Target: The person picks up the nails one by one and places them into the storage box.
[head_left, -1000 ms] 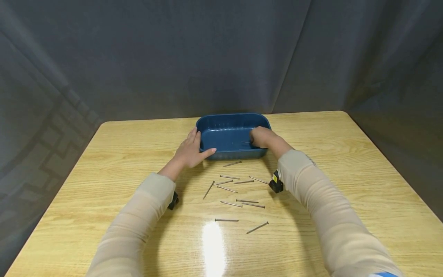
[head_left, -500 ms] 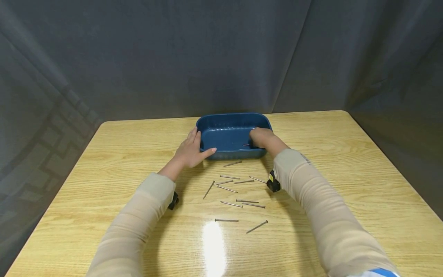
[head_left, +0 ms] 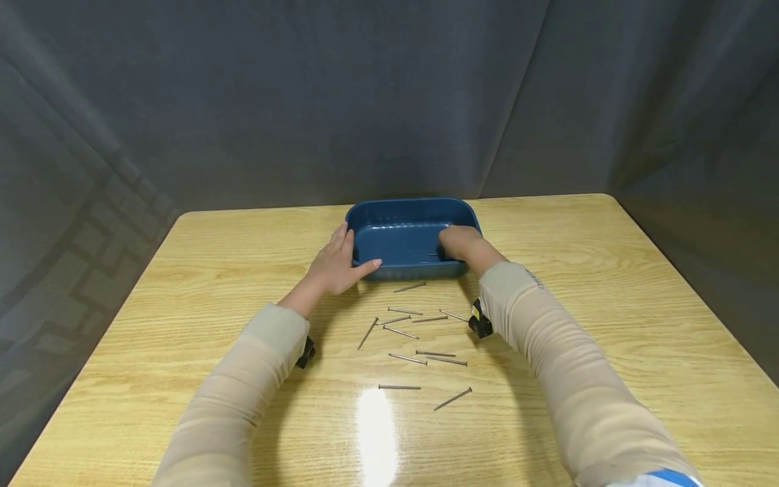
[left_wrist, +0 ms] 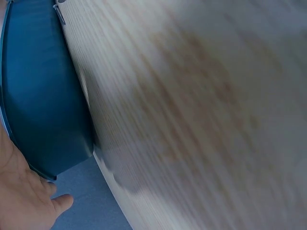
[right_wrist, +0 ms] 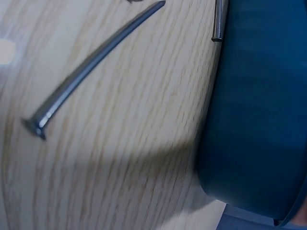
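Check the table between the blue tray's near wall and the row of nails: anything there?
One nail lies alone there, slanted, just short of the blue tray; otherwise bare wooden table, per the head view.

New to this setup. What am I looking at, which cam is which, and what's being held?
No robot here: a person works with bare hands, wearing three cameras. The wide picture comes from the head; the two close, blurry ones come from the wrists. On the wooden table stands a blue plastic bin, with loose nails scattered in front of it. The left hand rests on the bin's left end with straight fingers. The right hand reaches inside and seems to pinch one nail, though that is small. The black blocks under the sleeves are the wrist cameras.
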